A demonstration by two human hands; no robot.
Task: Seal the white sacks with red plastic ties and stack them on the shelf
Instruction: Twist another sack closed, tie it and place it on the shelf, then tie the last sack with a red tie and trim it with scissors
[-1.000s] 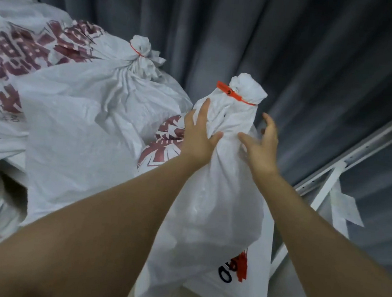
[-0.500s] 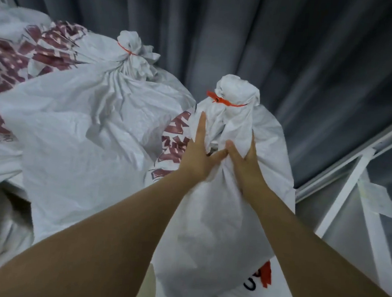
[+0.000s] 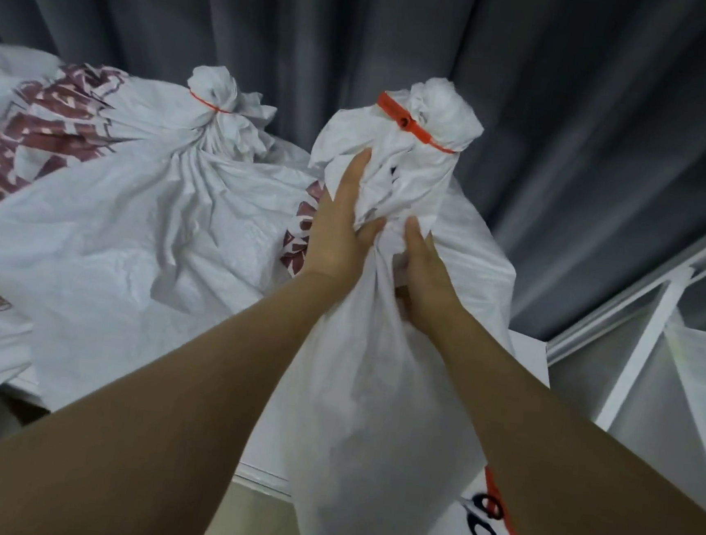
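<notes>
My left grip (image 3: 337, 232) and right grip (image 3: 427, 274) both clutch the sack (image 3: 374, 397) below its red tie (image 3: 414, 129), and since it hangs over the front edge of the shelf (image 3: 526, 359), it could slide off if I loosen.

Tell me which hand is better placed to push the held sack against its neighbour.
Probably the right hand: it grips the held sack on the side away from the neighbouring sack; the left hand lies between them.

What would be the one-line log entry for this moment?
step: stacking | held sack: sealed with red tie | left hand: holds neck | right hand: grips neck lower | neighbour sack: tied, on shelf
</notes>
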